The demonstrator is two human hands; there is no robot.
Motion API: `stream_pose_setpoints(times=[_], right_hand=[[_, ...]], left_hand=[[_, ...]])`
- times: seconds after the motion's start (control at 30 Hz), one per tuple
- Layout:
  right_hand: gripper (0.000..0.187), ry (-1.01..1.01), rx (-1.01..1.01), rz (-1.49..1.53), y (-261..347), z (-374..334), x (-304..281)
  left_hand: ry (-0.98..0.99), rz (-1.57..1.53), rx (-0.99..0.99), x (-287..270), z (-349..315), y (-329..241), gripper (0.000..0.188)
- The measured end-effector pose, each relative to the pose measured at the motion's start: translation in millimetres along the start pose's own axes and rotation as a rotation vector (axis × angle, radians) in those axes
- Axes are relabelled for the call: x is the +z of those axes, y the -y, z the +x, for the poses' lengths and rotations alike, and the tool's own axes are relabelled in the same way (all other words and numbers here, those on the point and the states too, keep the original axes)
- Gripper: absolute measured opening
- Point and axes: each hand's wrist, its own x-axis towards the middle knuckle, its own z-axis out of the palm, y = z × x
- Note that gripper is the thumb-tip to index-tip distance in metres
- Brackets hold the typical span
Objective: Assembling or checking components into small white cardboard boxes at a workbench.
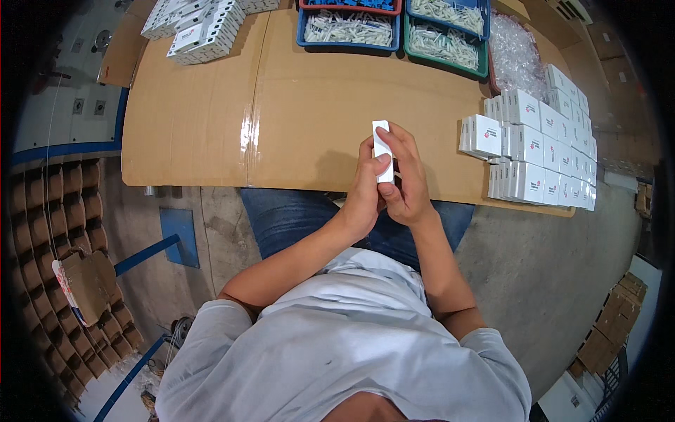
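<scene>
Above the table's near edge I hold a small white box [382, 146] between both hands, its narrow side facing up. My left hand [364, 186] closes on its left side, the thumb pressed on the face. My right hand [410, 176] grips the right side, with fingers across the top end and the thumb near the lower end. The palms hide the rest of the box. Beneath lies the cardboard-covered table [295, 119].
Stacked white boxes [534, 148] stand on the right. Trays of small white parts [348, 32] and a green tray [450, 67] sit at the back. A pile of clear plastic bags [517, 53] lies back right, more white boxes [204, 39] back left. Cardboard dividers [67, 211] are at left.
</scene>
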Motion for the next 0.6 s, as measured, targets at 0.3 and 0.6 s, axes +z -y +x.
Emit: stream_pose_setpoints(times=[0.3,0.6], right_hand=[[0.066,0.015,-0.045,-0.059,0.1,-0.3,3.3],[0.063,-0.005,-0.046,-0.086,3.8,-1.0,4.9]], left_hand=[[-0.028,0.004,0.046,-12.1,5.2,16.3,0.053],[-0.023,-0.002,0.046,-9.4,2.3,13.4,0.051]])
